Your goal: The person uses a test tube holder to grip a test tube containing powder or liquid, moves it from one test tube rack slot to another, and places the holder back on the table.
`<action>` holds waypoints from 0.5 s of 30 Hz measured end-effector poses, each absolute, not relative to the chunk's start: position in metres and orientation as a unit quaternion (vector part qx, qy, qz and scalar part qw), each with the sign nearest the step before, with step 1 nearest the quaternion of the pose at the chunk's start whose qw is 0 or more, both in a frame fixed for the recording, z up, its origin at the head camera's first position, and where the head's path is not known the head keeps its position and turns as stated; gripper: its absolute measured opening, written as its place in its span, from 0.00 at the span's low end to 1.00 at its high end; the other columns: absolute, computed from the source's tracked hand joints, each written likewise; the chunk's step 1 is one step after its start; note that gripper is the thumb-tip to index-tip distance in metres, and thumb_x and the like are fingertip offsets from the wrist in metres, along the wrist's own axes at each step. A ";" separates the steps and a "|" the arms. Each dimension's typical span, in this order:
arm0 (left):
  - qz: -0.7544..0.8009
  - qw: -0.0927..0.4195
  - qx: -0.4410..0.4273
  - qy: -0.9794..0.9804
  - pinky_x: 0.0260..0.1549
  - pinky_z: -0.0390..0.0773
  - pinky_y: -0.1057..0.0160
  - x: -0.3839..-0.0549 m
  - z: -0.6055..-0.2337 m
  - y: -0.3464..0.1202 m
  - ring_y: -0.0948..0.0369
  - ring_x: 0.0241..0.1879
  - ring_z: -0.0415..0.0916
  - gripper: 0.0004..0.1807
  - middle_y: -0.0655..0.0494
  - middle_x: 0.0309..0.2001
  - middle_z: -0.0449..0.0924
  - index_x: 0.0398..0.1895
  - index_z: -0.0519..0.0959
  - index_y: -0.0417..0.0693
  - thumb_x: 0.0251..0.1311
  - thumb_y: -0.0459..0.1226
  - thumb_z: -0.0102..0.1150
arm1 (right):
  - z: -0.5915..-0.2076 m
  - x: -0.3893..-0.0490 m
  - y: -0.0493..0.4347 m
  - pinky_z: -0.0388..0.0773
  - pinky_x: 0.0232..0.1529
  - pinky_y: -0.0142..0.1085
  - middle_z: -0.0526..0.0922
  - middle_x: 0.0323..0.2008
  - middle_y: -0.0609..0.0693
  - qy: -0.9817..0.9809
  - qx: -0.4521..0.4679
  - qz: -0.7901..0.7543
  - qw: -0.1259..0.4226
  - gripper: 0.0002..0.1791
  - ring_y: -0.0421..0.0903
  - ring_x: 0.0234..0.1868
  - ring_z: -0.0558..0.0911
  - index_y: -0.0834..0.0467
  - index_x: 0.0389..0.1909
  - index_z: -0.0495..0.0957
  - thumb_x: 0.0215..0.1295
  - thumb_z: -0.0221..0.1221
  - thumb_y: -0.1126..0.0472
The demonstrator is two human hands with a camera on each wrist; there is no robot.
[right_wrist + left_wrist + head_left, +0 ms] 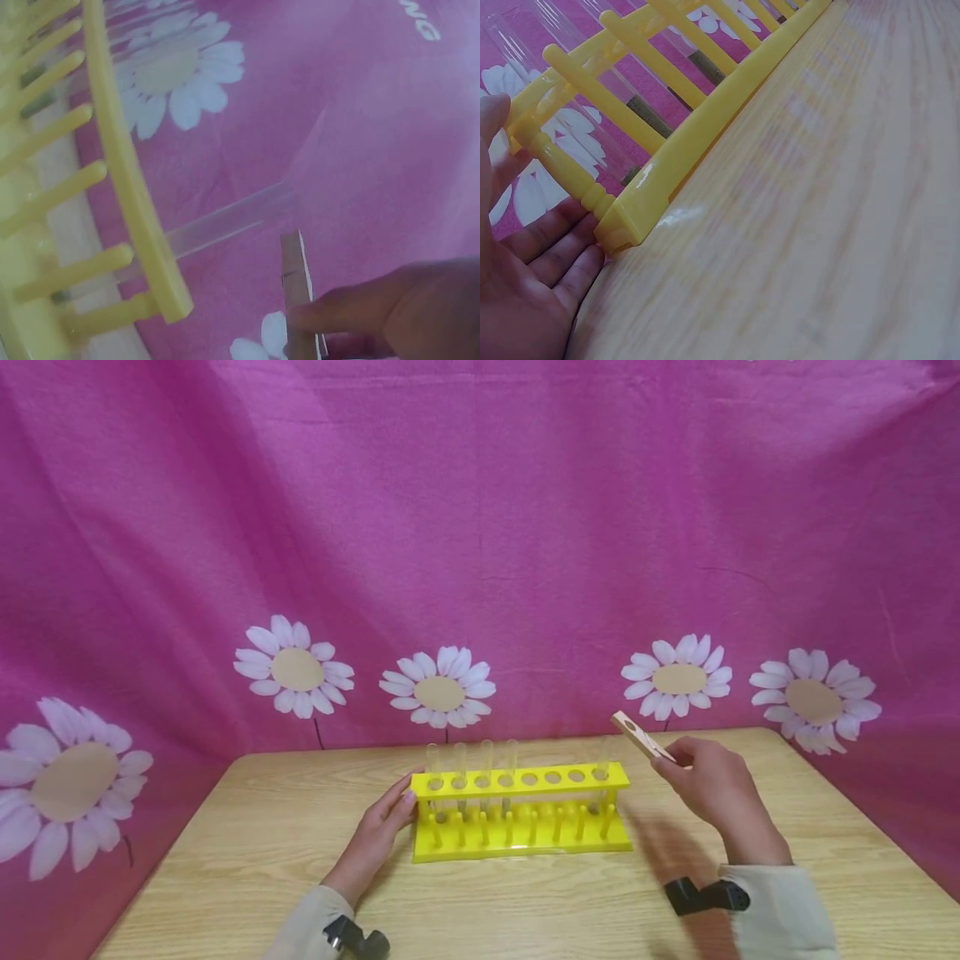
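Note:
A yellow test tube rack [517,787] stands on the table, with several clear test tubes [487,755] upright at its left and a single test tube [603,755] in its rightmost hole. Dark matter shows at the tubes' bottoms in the left wrist view. My left hand [375,835] holds the rack's left end, thumb and forefinger by the top plate and the other fingertips against the base. Raised beyond the rack's right end, my right hand [712,785] pinches a wooden test tube clamp [639,737]. In the right wrist view the clamp's tip is near the single tube's mouth.
The rack's pegs [533,828] stand in a row along its front. Behind the wooden table [247,827] hangs a pink cloth [525,568] printed with white daisies. Black camera mounts [708,896] sit on both wrists.

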State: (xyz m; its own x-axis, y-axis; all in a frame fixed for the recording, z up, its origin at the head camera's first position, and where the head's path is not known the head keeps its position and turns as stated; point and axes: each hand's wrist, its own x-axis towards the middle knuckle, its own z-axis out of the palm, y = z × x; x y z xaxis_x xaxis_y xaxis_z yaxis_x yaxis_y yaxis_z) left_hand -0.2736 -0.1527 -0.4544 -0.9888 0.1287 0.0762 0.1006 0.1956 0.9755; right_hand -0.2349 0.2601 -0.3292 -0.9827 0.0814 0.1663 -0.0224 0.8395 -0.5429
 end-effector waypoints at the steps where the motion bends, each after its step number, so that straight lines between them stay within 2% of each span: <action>1: 0.630 0.011 0.074 0.773 0.63 0.69 0.50 -0.274 -0.454 -0.153 0.52 0.68 0.62 0.34 0.55 0.72 0.60 0.73 0.61 0.58 0.68 0.60 0.45 | -0.329 -0.234 0.259 0.69 0.26 0.37 0.82 0.35 0.58 -0.953 -0.010 0.289 0.094 0.15 0.51 0.31 0.75 0.63 0.41 0.80 0.65 0.60 0.54; 8: 0.629 0.011 0.080 0.774 0.63 0.69 0.50 -0.274 -0.454 -0.153 0.51 0.68 0.61 0.35 0.54 0.72 0.59 0.73 0.60 0.56 0.68 0.60 0.44 | -0.324 -0.231 0.256 0.73 0.24 0.36 0.83 0.38 0.63 -0.943 0.004 0.319 0.096 0.22 0.48 0.30 0.81 0.62 0.53 0.74 0.67 0.59 0.50; 11: 0.626 0.009 0.090 0.774 0.63 0.69 0.51 -0.273 -0.453 -0.153 0.51 0.68 0.61 0.34 0.53 0.72 0.59 0.74 0.60 0.54 0.69 0.58 0.44 | -0.322 -0.230 0.254 0.74 0.25 0.35 0.82 0.38 0.62 -0.942 0.000 0.320 0.097 0.22 0.48 0.31 0.82 0.62 0.53 0.73 0.67 0.58 0.50; 15: 0.628 0.007 0.096 0.772 0.63 0.69 0.51 -0.272 -0.453 -0.154 0.52 0.68 0.61 0.32 0.54 0.72 0.60 0.74 0.60 0.53 0.71 0.56 0.43 | -0.318 -0.228 0.250 0.73 0.24 0.35 0.80 0.34 0.59 -0.940 -0.008 0.325 0.102 0.22 0.49 0.30 0.78 0.63 0.51 0.74 0.68 0.57 0.49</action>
State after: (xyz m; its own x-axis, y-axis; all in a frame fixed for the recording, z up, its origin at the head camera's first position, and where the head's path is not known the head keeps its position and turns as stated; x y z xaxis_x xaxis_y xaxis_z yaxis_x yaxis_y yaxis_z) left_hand -0.2720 -0.1536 -0.4528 -0.9816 0.1565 0.1095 0.1391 0.1925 0.9714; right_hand -0.2282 0.2501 -0.3176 -0.9791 0.0811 0.1868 -0.0517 0.7882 -0.6132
